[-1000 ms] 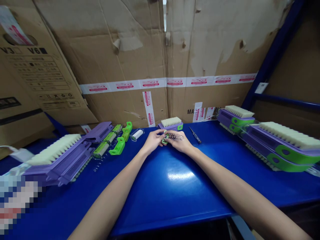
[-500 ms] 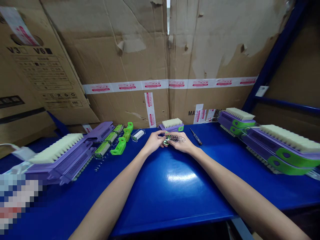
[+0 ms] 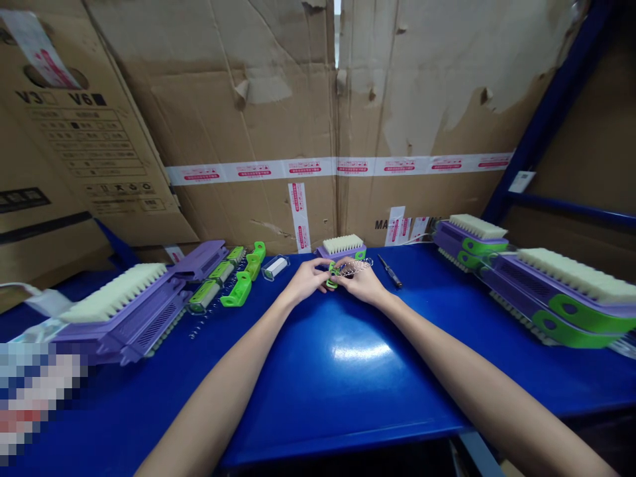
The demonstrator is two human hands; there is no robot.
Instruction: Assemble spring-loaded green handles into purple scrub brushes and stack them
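Both hands meet over the middle of the blue table. My left hand [image 3: 307, 281] is closed on a small green plastic part [image 3: 332, 274]. From that part a clear or silvery coil spring [image 3: 356, 266] runs to the right, above my right hand [image 3: 364, 285]. The fingers of my right hand are pinched at the spring's near end, against the green part; exactly how the two join is too small to tell. Just behind the hands sits a purple brush block [image 3: 342, 248] with cream bristles. A thin dark screwdriver [image 3: 390, 271] lies to the right.
At left are purple brush housings [image 3: 134, 318], green end pieces [image 3: 237, 291], green-capped blocks [image 3: 201, 297], loose springs [image 3: 196, 326] and a clear-cased white piece [image 3: 275, 266]. Stacked purple brushes [image 3: 551, 291] stand at right. Cardboard [image 3: 258, 126] closes off the back of the blue table [image 3: 348, 384].
The coil spring has tilted upward at its right end and sits a little higher over my right hand. The hands have stayed nearly in place.
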